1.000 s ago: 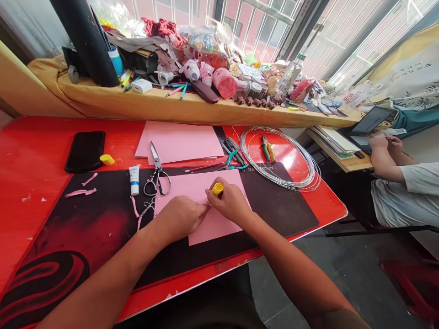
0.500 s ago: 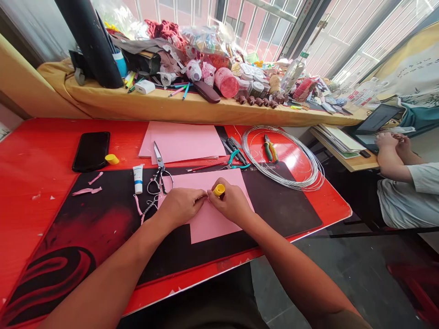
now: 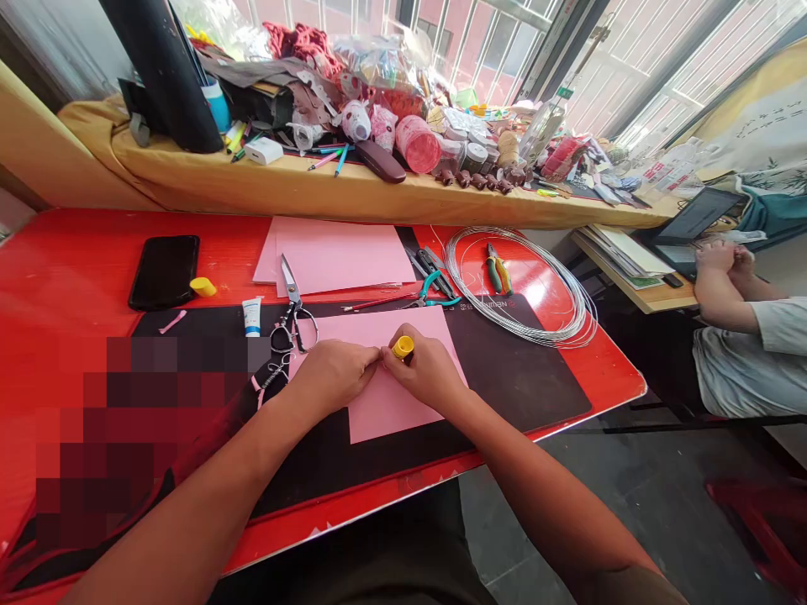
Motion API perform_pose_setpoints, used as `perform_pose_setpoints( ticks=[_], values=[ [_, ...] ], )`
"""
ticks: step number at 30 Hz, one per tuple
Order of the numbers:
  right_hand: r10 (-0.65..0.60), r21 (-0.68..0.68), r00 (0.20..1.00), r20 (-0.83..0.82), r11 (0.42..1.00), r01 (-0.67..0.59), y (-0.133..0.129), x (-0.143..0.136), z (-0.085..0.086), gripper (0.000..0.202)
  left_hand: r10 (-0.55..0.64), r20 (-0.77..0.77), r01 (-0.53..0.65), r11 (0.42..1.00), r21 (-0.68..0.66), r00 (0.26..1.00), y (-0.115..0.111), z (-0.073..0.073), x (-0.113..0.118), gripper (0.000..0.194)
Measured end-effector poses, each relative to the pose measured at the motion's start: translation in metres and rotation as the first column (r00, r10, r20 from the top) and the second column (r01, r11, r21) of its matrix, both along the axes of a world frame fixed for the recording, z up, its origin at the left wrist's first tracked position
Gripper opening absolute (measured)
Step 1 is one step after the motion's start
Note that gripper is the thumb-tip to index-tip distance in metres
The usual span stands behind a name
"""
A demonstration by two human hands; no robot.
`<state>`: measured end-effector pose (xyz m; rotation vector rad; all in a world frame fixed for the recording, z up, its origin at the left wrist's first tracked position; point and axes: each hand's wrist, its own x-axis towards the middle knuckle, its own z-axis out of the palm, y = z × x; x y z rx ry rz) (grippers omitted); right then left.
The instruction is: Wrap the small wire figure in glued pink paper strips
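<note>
A yellow glue stick (image 3: 403, 346) is tucked in my right hand (image 3: 424, 374), one round end facing up. My left hand (image 3: 337, 370) is closed in a pinch, its fingertips meeting those of my right hand; whatever lies between them is too small to make out. Under both hands lies a sheet of pink paper (image 3: 384, 416) on the black desk mat (image 3: 523, 378). Left of my left hand are scissors (image 3: 291, 294), a white tube (image 3: 251, 318) and a twisted wire piece with pink strips (image 3: 271, 376). The yellow cap (image 3: 203, 287) sits farther left.
Pink sheets (image 3: 340, 252) lie at the back, near teal-handled pliers (image 3: 435, 290). A wire coil (image 3: 577, 302) and green-yellow pliers (image 3: 498, 269) are to the right. A black phone (image 3: 165, 270) lies left. Another person (image 3: 731, 315) sits at right. Blocky blurring covers the mat's left side.
Both hands keep nearly the same pose, fingertips together with the glue stick in my right hand. The view has shifted slightly, and blocky blurring now covers the lower left.
</note>
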<state>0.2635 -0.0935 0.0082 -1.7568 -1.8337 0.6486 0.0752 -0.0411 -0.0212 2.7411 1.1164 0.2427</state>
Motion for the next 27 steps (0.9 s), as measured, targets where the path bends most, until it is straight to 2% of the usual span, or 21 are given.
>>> perform_pose_setpoints(
  ticks=[5,10,15,19,22,27],
  values=[
    [0.015,0.000,1.000,0.022,1.000,-0.015,-0.002,-0.001,0.001,0.020,-0.012,-0.081,0.014,1.000,0.021,0.997,0.001,0.002,0.002,0.035],
    [0.031,0.004,0.999,0.029,1.000,-0.031,-0.008,-0.003,0.004,0.020,-0.030,-0.010,0.030,1.000,0.007,1.000,0.003,-0.003,0.000,0.033],
    [0.044,-0.083,0.994,-0.103,0.995,-0.053,-0.021,0.002,0.005,0.018,-0.015,-0.002,0.015,1.000,0.005,1.000,0.001,-0.003,0.000,0.033],
    [-0.048,-0.038,0.982,-0.185,0.998,0.041,-0.024,0.017,0.004,0.019,-0.002,-0.017,0.002,1.000,-0.011,1.000,0.000,0.000,0.002,0.033],
    [-0.068,-0.006,0.972,-0.223,0.998,0.068,-0.021,0.024,0.006,0.021,0.013,-0.048,-0.014,1.000,-0.025,0.999,-0.001,0.000,0.002,0.036],
    [-0.073,-0.012,0.950,-0.303,0.997,0.072,-0.017,0.020,0.008,0.022,0.077,0.049,-0.074,0.995,-0.063,0.996,-0.004,-0.004,-0.002,0.038]
  ],
)
